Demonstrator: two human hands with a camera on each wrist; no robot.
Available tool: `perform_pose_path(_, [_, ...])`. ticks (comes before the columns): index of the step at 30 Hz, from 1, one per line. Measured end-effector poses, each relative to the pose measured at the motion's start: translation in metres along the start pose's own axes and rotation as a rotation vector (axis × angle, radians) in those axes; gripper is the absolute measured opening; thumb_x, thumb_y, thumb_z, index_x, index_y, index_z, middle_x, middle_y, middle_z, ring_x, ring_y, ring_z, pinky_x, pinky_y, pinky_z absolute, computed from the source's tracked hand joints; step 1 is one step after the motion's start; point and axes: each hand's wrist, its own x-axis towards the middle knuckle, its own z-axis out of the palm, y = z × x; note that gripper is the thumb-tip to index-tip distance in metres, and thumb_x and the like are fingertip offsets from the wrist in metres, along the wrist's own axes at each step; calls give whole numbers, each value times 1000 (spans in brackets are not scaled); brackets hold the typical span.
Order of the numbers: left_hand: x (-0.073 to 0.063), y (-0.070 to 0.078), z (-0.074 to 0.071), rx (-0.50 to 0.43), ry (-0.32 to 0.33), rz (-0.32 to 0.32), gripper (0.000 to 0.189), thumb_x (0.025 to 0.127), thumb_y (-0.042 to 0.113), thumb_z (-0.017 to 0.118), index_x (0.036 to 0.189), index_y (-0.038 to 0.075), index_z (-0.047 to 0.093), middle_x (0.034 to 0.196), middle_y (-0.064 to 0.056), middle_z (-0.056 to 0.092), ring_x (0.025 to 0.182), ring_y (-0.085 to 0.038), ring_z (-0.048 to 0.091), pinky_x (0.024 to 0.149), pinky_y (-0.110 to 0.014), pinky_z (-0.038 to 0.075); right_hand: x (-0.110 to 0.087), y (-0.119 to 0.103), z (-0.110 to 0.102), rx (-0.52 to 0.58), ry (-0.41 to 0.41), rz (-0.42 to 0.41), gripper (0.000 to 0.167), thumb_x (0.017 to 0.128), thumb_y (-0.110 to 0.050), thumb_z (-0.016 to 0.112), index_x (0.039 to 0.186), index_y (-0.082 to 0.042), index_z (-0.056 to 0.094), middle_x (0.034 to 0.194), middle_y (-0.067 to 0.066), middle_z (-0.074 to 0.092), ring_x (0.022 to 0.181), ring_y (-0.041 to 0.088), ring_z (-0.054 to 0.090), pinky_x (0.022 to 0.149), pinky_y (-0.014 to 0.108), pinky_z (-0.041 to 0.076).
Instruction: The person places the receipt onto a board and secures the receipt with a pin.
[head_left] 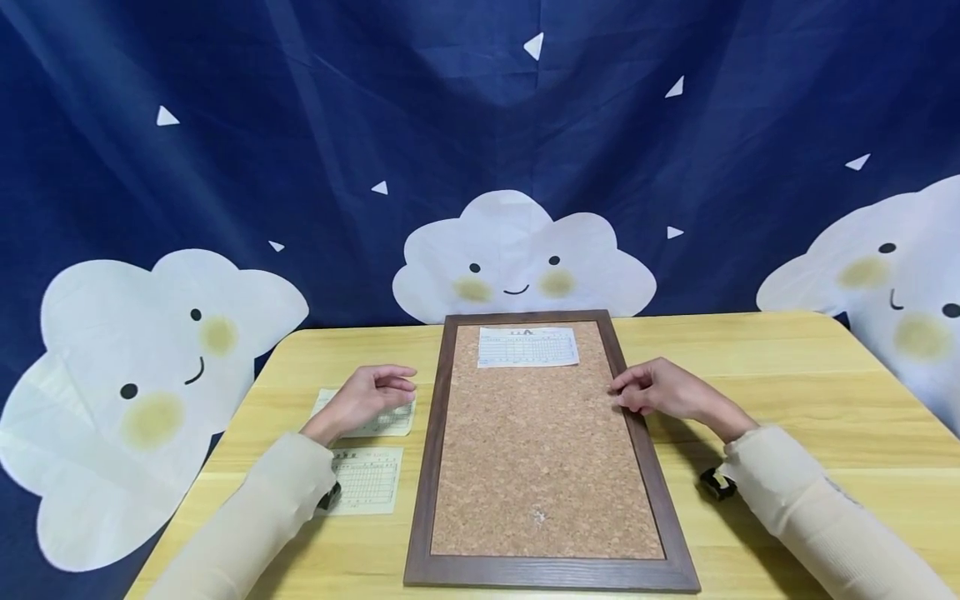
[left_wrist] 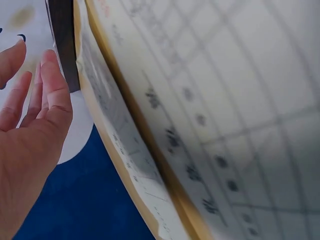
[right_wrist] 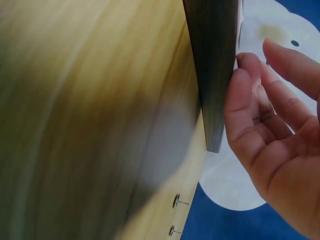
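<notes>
The left hand (head_left: 360,398) was raised over the upper paper slip (head_left: 392,423), partly covering it from above. Its fingers were loosely bent, the thumb stood well apart from them, and the grip was wide and carried nothing visible. The lower paper slip (head_left: 371,481) lay on the table (head_left: 787,358), nearer the wearer than the left hand.

The right hand (head_left: 660,387) was positioned at the right side of the brown frame (head_left: 437,433). Its fingers were relaxed and bent, with a gap to the thumb and no object seen between them. Whether the fingertips touched the frame could not be told.

The cork board (head_left: 540,450) lay between the two hands, inside the frame. The third paper slip (head_left: 528,348) rested on the cork, beyond both hands and toward the far end. Two pins (right_wrist: 176,201) (right_wrist: 172,230) sat on the table beyond the right hand, near its far edge, shafts away from the surface.

Each slip carried a printed heading and a ruled grid. On the slip closest to the left wrist camera, dark characters and a red mark were visible, but blur left them unreadable.
</notes>
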Motion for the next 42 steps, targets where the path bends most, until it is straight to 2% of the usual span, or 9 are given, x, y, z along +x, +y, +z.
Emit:
perform_pose_path(4, [-3,-5,-3,3,10,-18,48,92,6,71,135,-8,55,117,-21,68,103,-23,67,84,-28,55,-3,3,0,-6,8,11,26,95,-1,63,117,13,65,89,7,72,79,12,62,66,29,54])
perform_pose_path(11, [-11,-12,-10,24,32,-63,50,92,9,71,137,-6,55,117,-19,68,104,-23,66,82,-29,54,-5,8,5,-15,23,10,26,90,2,70,111,14,65,77,-2,56,66,6,48,56,20,39])
perform_pose_path(15, [-15,-14,-14,39,52,-79,49,92,10,71,136,-6,56,116,-18,68,103,-23,65,79,-27,54,-4,8,5,-10,19,11,26,87,4,72,110,14,65,78,-1,58,67,7,49,57,20,40])
perform_pose_path(21, [-22,-15,-26,51,84,-148,50,90,9,73,135,-3,57,114,-14,69,96,-19,66,75,-27,55,-5,8,6,15,21,35,26,86,5,72,110,14,65,76,-1,57,66,7,49,55,19,38])
perform_pose_path(26, [-30,-18,-37,41,105,-182,51,90,8,73,136,-5,55,114,-16,69,94,-19,66,74,-28,55,-6,8,5,9,33,45,24,86,4,73,107,12,65,75,-1,54,64,8,48,54,20,37])
perform_pose_path(31, [-36,-24,-46,5,118,-199,53,90,7,74,138,-6,53,112,-14,69,92,-19,66,73,-29,56,-7,9,4,-2,35,64,18,87,4,73,101,9,64,73,0,51,64,11,47,55,22,40])
perform_pose_path(42, [-43,-34,-66,33,179,-203,50,91,5,72,135,-10,52,101,-9,68,81,-16,64,69,-27,56,-7,11,4,24,27,76,16,86,6,71,99,9,62,71,-1,49,65,12,48,60,28,50])
